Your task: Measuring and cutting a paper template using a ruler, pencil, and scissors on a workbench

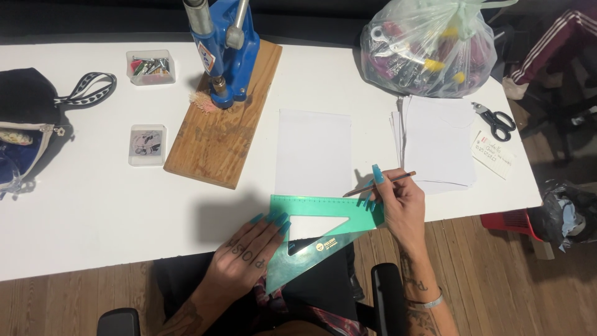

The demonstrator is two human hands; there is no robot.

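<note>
While both hands work at the table edge:
Left hand (245,258): flat, unclenched, pressing the green set square (323,233) onto the white sheet (313,152).
Right hand (403,208): at the square's 3 o'clock, pinching a pencil (380,184).
Press (224,53): 11 o'clock.

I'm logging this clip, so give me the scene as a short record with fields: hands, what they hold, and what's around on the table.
left hand: presses flat on the green set square
right hand: holds a pencil at the set square's top edge
under the set square: white paper sheet
table: white
behind: blue hand press on a wooden board
right side: paper stack, scissors, plastic bag
</note>
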